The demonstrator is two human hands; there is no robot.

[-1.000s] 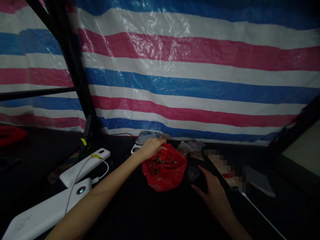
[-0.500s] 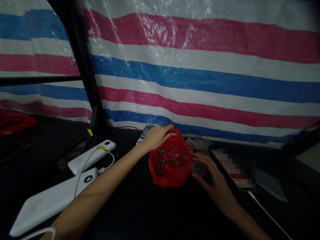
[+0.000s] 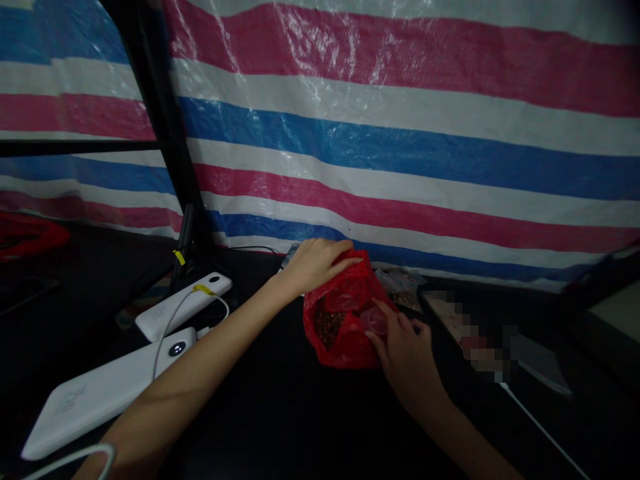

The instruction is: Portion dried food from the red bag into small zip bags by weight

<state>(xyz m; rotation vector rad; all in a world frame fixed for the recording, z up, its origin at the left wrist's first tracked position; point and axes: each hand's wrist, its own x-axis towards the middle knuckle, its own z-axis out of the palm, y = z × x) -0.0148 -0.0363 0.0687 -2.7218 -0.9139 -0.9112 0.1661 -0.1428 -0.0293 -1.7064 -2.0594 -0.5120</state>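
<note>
Right-hand grip [image 3: 406, 350] clamps a small clear plastic cup [image 3: 375, 321] (probably light, slick, best held by its rim) at the mouth of a soft red plastic bag [image 3: 345, 355], which the left hand [image 3: 320, 260] pinches, near the table's [image 3: 280, 413] far edge.

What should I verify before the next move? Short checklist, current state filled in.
1. Red bag mouth open: ok, brown pieces visible inside.
2. Left hand on the bag: ok, at its far rim.
3. Clear cup gripped: ok, between the thumb and fingers of the right hand, at the right side of the bag's mouth.
4. Cup contents: cannot tell, too dim.
5. Left forearm clear of the larger white power bank: cannot tell, it overlaps the power bank in this view.
</note>
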